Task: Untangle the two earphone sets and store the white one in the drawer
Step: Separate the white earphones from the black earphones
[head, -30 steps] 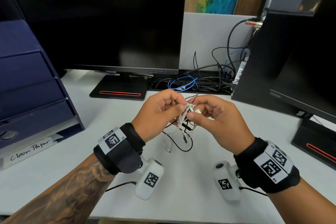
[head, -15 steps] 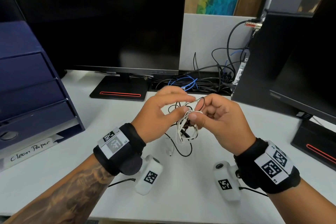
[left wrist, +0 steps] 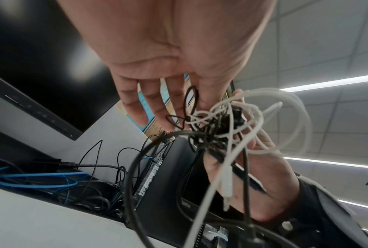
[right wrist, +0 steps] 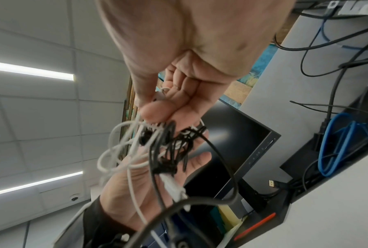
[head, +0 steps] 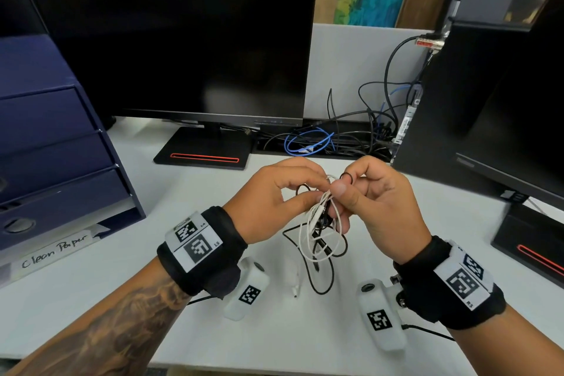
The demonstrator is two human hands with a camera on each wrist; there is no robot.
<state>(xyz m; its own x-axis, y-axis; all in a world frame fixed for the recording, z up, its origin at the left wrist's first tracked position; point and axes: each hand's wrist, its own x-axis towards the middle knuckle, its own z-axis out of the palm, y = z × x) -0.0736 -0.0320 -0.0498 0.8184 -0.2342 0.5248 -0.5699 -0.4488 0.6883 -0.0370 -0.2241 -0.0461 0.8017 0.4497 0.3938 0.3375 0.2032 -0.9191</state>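
Observation:
Both hands hold a knot of earphone cords (head: 323,217) above the white desk (head: 91,299). My left hand (head: 317,191) pinches the knot's left side, where a small black loop (head: 302,189) sticks out. My right hand (head: 343,181) pinches its top, with another black loop by the index finger. The white earphone cord (head: 306,241) hangs in loops and the black earphone cord (head: 320,284) trails onto the desk. The left wrist view shows the knot (left wrist: 219,132) beyond my fingers. In the right wrist view my thumb presses white cord (right wrist: 157,99). The blue drawer unit (head: 55,162) stands at the left, drawers closed.
A white plug end (head: 294,288) lies on the desk under the hands. A black monitor (head: 183,40) stands behind, and a second monitor (head: 503,116) stands at the right. A heap of black and blue cables (head: 320,143) lies between them.
My left fingers spread open half a second ago and have closed on the knot again. A black loop now stands out on the knot's left side. Both hands stay in place.

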